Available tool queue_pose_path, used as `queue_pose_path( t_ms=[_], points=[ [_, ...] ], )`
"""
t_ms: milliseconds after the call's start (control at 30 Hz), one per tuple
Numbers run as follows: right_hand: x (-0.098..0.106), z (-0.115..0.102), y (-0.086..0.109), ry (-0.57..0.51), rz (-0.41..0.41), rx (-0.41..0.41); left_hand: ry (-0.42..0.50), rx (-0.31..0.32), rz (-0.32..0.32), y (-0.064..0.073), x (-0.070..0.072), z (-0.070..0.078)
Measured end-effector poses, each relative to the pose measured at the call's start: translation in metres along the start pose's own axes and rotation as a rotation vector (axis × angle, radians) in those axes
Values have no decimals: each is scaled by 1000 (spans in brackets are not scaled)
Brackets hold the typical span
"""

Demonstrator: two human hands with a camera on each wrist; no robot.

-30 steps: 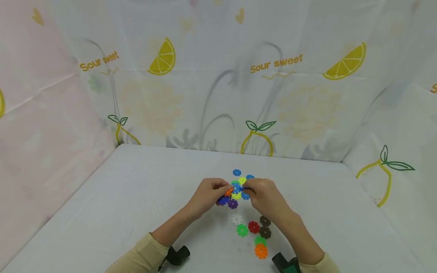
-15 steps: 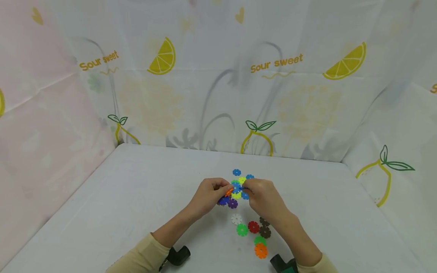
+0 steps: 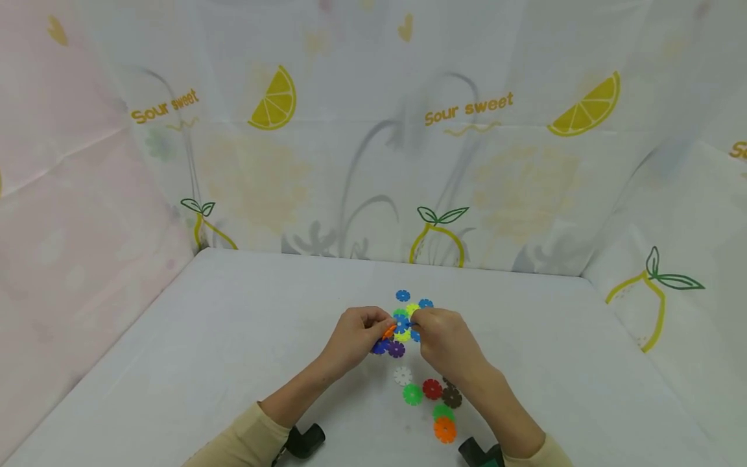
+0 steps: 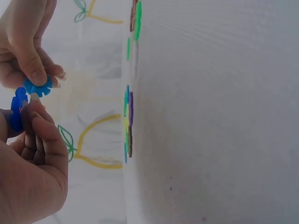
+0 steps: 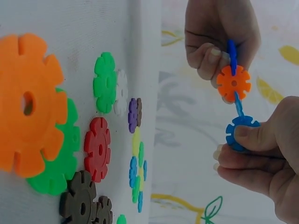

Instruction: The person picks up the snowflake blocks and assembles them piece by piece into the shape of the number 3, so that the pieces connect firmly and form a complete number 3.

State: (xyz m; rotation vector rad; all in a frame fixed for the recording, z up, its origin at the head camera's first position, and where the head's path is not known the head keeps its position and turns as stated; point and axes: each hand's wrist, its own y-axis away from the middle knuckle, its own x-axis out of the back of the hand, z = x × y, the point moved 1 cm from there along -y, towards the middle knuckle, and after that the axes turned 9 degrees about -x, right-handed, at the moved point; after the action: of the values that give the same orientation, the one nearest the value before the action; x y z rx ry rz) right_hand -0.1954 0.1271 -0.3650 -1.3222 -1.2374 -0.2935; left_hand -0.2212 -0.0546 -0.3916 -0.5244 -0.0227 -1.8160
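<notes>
In the head view my left hand [image 3: 354,334] and my right hand [image 3: 449,337] meet over the table, working on notched plastic interlocking discs. Seen from the right wrist, a short chain hangs between them: a dark blue disc [image 5: 232,57], an orange disc [image 5: 233,83], a light blue disc [image 5: 239,105] turned edge-on, and a blue disc [image 5: 242,133]. My left hand grips the chain at its dark blue and orange end. The blue disc at the other end is pinched between my right thumb and fingers, its edge against the light blue disc. Left fingers partly hide the dark blue disc.
On the white table [image 3: 245,363] lie loose discs: white [image 3: 403,375], green [image 3: 412,394], red [image 3: 432,389], brown [image 3: 452,397], orange [image 3: 445,429] overlapping a green one, and purple [image 3: 396,349]. Several blue and yellow ones lie beyond the hands. Printed curtains enclose the far sides.
My right hand and forearm have shifted slightly left, covering more of the brown discs. The left hand keeps its grip almost unmoved, and the head view has turned a little.
</notes>
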Motion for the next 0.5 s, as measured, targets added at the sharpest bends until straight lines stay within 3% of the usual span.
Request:
queue_pose_path(
  t_ms=[233, 500],
  points=[
    [-5, -2, -1, 13, -18, 8, -51, -22, 24, 2, 1, 3],
    [2, 2, -4, -128, -25, -61, 4, -11, 1, -2, 6, 2]
  ],
)
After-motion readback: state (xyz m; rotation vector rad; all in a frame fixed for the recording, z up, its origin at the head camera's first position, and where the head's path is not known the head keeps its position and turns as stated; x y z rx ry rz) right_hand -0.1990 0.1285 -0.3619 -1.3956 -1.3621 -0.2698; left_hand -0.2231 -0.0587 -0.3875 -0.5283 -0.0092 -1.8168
